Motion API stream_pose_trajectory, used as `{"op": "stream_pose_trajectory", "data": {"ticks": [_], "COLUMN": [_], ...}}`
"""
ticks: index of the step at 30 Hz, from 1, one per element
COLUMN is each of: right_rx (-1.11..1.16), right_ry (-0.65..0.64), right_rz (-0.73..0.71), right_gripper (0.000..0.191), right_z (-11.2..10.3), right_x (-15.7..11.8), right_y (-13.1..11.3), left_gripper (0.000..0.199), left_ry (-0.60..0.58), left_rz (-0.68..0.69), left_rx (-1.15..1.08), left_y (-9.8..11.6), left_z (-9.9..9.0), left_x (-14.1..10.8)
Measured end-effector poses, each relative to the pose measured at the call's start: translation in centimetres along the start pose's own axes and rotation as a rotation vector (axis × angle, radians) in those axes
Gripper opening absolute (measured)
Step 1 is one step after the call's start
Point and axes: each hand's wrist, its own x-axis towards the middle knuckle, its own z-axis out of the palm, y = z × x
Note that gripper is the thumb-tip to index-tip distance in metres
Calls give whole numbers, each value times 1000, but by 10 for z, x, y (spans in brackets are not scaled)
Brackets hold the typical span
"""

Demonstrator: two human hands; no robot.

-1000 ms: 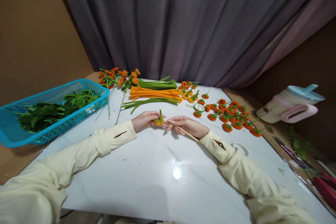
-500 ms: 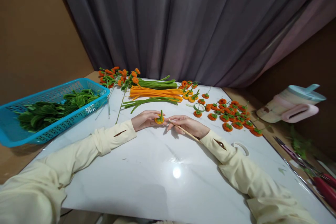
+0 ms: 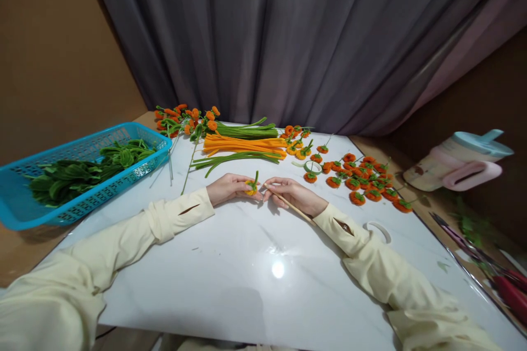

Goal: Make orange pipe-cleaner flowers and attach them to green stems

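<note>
Between the fingers of my left hand is a small yellow-orange fuzzy flower with a green stem pointing up. My right hand grips a thin wooden stick, whose tip is close to the flower; whether they touch I cannot tell. Beyond my hands lie orange pipe cleaners, with green pipe cleaners behind them. Several orange flowers with green tops are spread to the right of my right hand.
A blue basket of green leaves stands at the left. Finished-looking orange flowers lie at the back left. Tape rolls, a cup and red-handled pliers are on the right.
The flower in my left hand has turned, its green stem now leaning right and standing slightly higher. My right hand has shifted only slightly, still with the stick.
</note>
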Motion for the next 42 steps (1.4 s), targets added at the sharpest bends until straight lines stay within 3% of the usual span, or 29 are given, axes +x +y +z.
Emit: {"op": "stream_pose_trajectory", "data": {"ticks": [8,15,21,28,34,36,42], "right_rx": [-66,-416,-899,-1415,-1632,-1721,-1910], "right_ry": [47,226,377,310,486,469,387], "right_rz": [-7,-99,-334,-540,-955,-1057,-1100], "right_gripper": [22,31,22,10,11,11,16], "right_z": [7,26,22,17,22,26,27], "right_x": [-2,-2,1,-3,-9,-10,-8], "right_y": [-1,6,16,20,19,18,16], "left_gripper": [35,34,36,33,31,29,27], "left_ry": [4,-12,-50,-67,28,50,40], "left_rz": [7,-5,-36,-22,-6,-12,-16], "left_rx": [8,7,-14,-66,-83,-72,-23], "left_y": [-3,-1,5,2,-1,-2,-3], "left_z": [0,-5,-1,-1,0,1,5], "left_x": [-1,-1,-3,-2,1,1,0]}}
